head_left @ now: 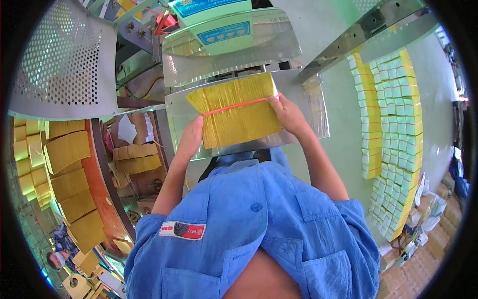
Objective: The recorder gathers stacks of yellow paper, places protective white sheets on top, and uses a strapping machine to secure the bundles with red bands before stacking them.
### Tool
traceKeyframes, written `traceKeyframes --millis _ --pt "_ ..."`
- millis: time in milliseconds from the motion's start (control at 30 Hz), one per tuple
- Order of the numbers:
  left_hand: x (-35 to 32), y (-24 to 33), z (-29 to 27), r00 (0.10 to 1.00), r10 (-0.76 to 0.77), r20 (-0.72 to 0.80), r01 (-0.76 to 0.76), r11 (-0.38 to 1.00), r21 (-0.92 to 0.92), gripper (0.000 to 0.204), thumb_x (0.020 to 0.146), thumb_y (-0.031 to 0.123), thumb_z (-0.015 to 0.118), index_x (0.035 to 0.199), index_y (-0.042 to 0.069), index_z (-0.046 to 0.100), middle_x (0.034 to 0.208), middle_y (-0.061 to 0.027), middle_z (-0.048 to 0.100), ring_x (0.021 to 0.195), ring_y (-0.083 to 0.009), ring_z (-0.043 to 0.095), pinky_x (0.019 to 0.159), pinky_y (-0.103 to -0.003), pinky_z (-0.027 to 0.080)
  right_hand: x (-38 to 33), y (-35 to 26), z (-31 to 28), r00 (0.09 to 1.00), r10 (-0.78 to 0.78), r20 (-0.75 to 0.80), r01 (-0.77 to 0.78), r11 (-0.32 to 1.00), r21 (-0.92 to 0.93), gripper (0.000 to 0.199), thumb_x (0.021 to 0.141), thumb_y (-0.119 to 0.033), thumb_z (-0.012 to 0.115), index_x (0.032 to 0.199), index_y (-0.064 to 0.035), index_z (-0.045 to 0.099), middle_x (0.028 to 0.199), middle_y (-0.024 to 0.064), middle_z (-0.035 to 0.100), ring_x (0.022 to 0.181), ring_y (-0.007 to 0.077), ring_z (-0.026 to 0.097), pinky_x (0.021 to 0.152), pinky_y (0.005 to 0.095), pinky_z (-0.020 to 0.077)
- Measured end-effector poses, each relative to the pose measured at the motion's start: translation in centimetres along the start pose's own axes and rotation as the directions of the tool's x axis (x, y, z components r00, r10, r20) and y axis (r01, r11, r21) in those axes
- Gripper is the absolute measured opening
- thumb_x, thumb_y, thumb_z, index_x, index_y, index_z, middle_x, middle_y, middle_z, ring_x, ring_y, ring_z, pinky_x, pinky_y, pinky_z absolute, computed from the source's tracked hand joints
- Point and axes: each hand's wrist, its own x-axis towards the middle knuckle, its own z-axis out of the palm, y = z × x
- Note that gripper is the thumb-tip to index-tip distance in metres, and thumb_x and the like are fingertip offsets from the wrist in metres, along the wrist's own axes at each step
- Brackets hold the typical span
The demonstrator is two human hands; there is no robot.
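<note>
A bundle of yellow paper sheets (241, 122) lies on the shiny metal worktop (313, 112) in front of me. Around its middle runs a narrow pink-red band (233, 106), slightly slanted, and the sheets fan out at the far left corner. My left hand (190, 138) is closed against the bundle's left side, its fingers mostly hidden. On the right side, my right hand (290, 114) grips the edge, with the thumb close to the band. The underside of the bundle is out of sight.
Beyond the worktop rises a shiny metal cover (229, 47). A metal arm (361, 35) slants in at the upper right, and a perforated metal panel (64, 60) stands at the left. Rows of banded bundles (398, 114) line the floor at right; yellow stacks (74, 179) lie left.
</note>
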Motion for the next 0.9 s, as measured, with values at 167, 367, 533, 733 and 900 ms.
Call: traceKeyframes --millis 167,367,533,733,900 --pt "-0.1 1.4 -0.4 0.984 -0.162 -0.079 0.176 0.961 0.213 0.046 0.098 0.037 0.045 0.098 -0.004 0.064 0.092 -0.0222 0.064 0.093 -0.0285 0.061 0.081 -0.035 0.046 0.2 1.6 0.8 0.995 0.052 -0.089 -0.057 0.997 -0.054 0.056 0.097 -0.047 0.041 0.117 0.0027 0.059 0.112 0.0184 0.065 0.104 0.0271 0.062 0.090 0.0361 0.0456" --pt "-0.3 1.6 -1.1 0.981 -0.100 -0.165 0.137 0.963 0.233 0.043 0.094 0.036 0.054 0.111 -0.002 0.061 0.107 -0.0198 0.063 0.101 -0.0251 0.061 0.081 -0.033 0.047 0.7 5.5 1.4 0.984 0.164 -0.076 0.021 0.314 0.949 0.036 0.094 -0.029 0.055 0.111 0.0015 0.063 0.103 0.0119 0.068 0.085 0.0182 0.063 0.078 0.0301 0.0480" --pt "2.5 2.2 -0.4 0.952 -0.003 -0.307 -0.089 0.954 -0.285 0.049 0.096 0.026 0.052 0.138 0.002 0.041 0.136 -0.0150 0.047 0.123 -0.0222 0.046 0.103 -0.032 0.034 -0.1 4.7 1.0 0.879 0.135 -0.457 -0.010 0.964 0.265 0.029 0.090 -0.018 0.059 0.110 0.0014 0.063 0.094 0.0080 0.068 0.081 0.0133 0.062 0.074 0.0270 0.0483" --pt "6.2 1.8 2.1 0.965 0.248 0.089 -0.254 0.965 0.067 0.062 0.092 0.018 0.055 0.144 0.000 0.028 0.148 -0.0155 0.032 0.136 -0.0261 0.031 0.112 -0.036 0.022 -0.1 3.0 0.6 0.966 -0.080 -0.246 0.228 0.711 0.665 0.043 0.099 -0.031 0.047 0.135 -0.0077 0.049 0.124 0.0067 0.057 0.112 0.0134 0.053 0.094 0.0283 0.0417" --pt "5.9 0.6 3.5 0.924 0.382 -0.012 -0.378 0.917 0.123 0.064 0.092 0.016 0.054 0.146 0.000 0.024 0.150 -0.0166 0.028 0.141 -0.0272 0.023 0.115 -0.037 0.015 0.2 2.8 0.9 0.994 -0.049 -0.101 0.108 0.671 0.734 0.054 0.101 -0.042 0.040 0.144 -0.0104 0.038 0.139 0.0061 0.046 0.126 0.0162 0.043 0.107 0.0305 0.0319"
